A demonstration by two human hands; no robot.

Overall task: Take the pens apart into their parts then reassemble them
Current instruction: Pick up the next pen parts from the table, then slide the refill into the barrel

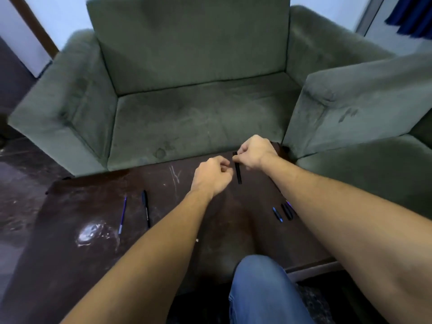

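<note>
Dark table (93, 206); by its far edge right hand (254, 152) pinches black barrel (238, 175); left hand (214, 176) curled, hold unclear.

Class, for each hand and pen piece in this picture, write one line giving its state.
right hand: pinches upper end of black barrel.
black barrel: held, lower end free.
left hand: fingers curled beside the barrel; contents unclear.
black pen: lying on table, looks assembled.
blue refill: lying loose beside that pen.
small parts: lying loose, table's right side.
</note>
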